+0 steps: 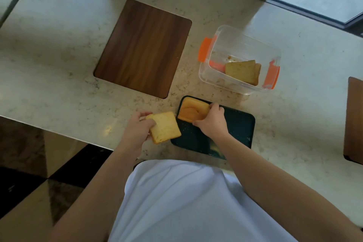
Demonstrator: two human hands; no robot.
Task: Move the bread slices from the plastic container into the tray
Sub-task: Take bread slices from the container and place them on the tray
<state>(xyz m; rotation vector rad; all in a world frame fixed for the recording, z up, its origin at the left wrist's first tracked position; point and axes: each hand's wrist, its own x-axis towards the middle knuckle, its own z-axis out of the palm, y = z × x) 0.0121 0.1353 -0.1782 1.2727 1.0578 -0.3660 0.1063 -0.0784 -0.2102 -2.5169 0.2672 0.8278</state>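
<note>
A dark green tray point(238, 129) lies at the near edge of the counter. My right hand point(211, 122) grips a stack of bread slices point(191, 112) resting in the tray's far left corner. My left hand point(135, 129) holds another bread slice point(165, 126) just left of the tray, above the counter. A clear plastic container point(222, 37) with orange clips stands beyond the tray, and a few slices point(242, 70) lean inside it at its near right side.
A brown wooden board point(143, 47) lies on the marble counter point(59, 45) to the left of the container. A second brown board point(355, 120) shows at the right edge. The counter's near edge runs just left of my left hand.
</note>
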